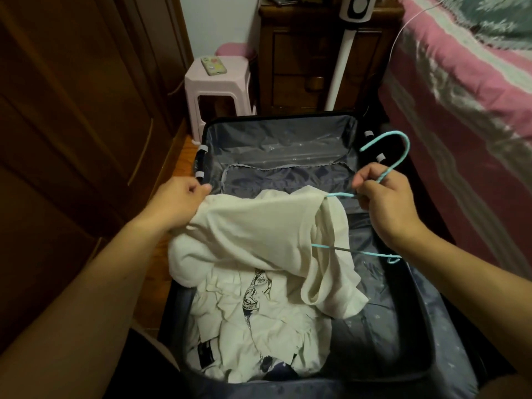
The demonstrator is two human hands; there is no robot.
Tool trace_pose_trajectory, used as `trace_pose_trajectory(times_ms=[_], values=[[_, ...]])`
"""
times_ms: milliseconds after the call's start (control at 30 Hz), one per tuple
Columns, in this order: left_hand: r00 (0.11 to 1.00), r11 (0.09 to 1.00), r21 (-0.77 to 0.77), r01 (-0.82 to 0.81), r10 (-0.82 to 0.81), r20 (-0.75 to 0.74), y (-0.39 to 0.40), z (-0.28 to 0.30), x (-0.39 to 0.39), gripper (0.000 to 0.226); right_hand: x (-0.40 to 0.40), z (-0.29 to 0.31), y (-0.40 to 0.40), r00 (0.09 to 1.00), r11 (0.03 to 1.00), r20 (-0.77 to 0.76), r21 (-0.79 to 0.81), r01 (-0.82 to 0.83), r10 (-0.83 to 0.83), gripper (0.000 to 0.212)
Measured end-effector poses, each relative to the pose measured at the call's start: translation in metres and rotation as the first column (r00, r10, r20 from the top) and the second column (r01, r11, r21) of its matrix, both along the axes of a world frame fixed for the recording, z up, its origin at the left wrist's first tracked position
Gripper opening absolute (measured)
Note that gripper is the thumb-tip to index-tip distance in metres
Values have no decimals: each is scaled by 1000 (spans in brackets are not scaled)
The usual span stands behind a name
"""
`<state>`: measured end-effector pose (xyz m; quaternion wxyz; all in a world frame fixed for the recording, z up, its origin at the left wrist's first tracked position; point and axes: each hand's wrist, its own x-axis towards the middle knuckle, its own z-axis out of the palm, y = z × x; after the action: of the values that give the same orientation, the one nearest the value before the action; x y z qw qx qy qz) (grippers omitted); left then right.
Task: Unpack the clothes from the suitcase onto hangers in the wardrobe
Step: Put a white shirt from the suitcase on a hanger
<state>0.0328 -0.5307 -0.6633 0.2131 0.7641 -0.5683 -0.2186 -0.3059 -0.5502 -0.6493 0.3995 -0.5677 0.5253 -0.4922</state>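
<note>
The step in hand looks like putting the soft cream-white cotton shirt [267, 226] onto the thin light-blue wire hanger [385, 168]; the shirt is lifted up over the open dark suitcase with grey lining [276, 139], which sits on the floor in the middle of the view; the left hand [178, 201], at about 9 o'clock from the shirt, has its fingers curled into the cloth and pinches one top corner; the right hand [385, 203], at about 3 o'clock from the shirt, has its fingers curled round the hanger just under the hook, and the hook pokes up toward 1 o'clock; one arm of the hanger goes into the shirt at the right side, so part of the hanger is hidden in the cloth, and the bottom bar shows below the hand near 5 o'clock; the hanger does not seem to sit in both shoulders yet; I think the next move calls for sliding the hanger further to the left inside the shirt, while the left grip pulls the cloth over it; a white shirt with a black drawing [259, 295] and other crumpled clothes lie in the suitcase at 6 o'clock; the brown wooden wardrobe [72, 110] stands at 9 o'clock, doors closed.
</note>
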Motion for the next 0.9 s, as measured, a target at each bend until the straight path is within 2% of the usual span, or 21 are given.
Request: trace_pose_trajectory(times_ms=[100,167,233,300,367,433,500,600,667,733,767,800,833,900], values=[[999,998,60,27,-29,29,8,3,10,39,-4,1,-1,996,996,-9,1,85,-85,13],[997,993,-93,74,-72,21,15,14,4,26,-2,1,-1,996,998,-64,-10,56,-56,13],[979,959,-245,145,-175,-106,19,29,-16,27,4,-2,-3,985,1000,-170,-31,-1,-4,12],[920,933,-182,309,-342,-190,24,34,-42,34,14,-5,-2,959,997,-280,-62,-54,35,14],[855,864,-34,502,-502,-126,29,21,-64,46,27,-7,4,931,989,-360,-102,-108,65,14],[820,820,31,572,-571,-34,33,2,-75,49,37,-9,8,900,980,-430,-134,-144,73,12],[843,842,-54,537,-534,60,34,-10,-77,48,42,-10,6,895,980,-435,-111,-166,103,10],[866,835,-239,495,-455,207,40,-12,-80,52,41,-10,-5,902,970,-362,26,-242,235,8],[884,841,-274,466,-429,187,41,-12,-77,50,39,-9,-10,887,949,-337,114,-295,316,13],[927,872,-314,375,-363,101,36,-12,-67,47,34,-11,-14,815,946,-481,146,-289,323,14],[936,870,-350,349,-340,89,33,-10,-63,46,33,-13,-14,762,955,-578,138,-262,293,15],[936,856,-379,352,-335,112,31,-6,-61,47,33,-14,-15,758,966,-601,119,-229,253,15],[922,834,-393,387,-359,146,34,-2,-63,47,34,-14,-15,804,973,-548,111,-204,231,15],[861,775,-378,507,-441,252,42,5,-75,46,36,-11,-17,916,980,-349,87,-178,198,13]])
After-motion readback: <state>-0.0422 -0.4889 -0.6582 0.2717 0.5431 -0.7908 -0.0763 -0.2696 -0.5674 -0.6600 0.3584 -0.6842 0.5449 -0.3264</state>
